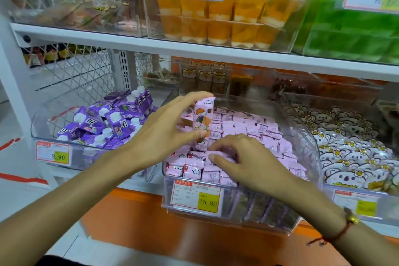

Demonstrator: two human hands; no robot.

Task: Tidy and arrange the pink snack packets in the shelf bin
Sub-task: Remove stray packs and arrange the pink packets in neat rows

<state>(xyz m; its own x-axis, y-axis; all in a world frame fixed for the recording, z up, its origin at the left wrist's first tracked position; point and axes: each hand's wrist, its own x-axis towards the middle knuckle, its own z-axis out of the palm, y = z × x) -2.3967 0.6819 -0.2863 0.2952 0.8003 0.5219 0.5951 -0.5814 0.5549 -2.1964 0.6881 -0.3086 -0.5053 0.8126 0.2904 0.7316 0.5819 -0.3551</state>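
Pink snack packets (248,136) fill my clear shelf bin (306,136) in rough rows; one pink packet (203,123) with a cartoon print stands upright near the front-left.

Two hands (170,127), three price tags (196,197)

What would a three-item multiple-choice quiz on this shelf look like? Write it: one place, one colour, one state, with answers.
1. The bin left of the pink snack packets holds:
A. purple cartons
B. orange jelly cups
C. green packs

2. The 15.80 price square is:
A. red
B. yellow
C. blue

3. The left hand:
A. rests flat
B. holds a packet upright
C. hangs empty

Answers:
1 A, purple cartons fill the neighbouring bin.
2 B, the price tag carries a yellow square.
3 B, the left hand grips an upright packet; the right hand rests on the rows.
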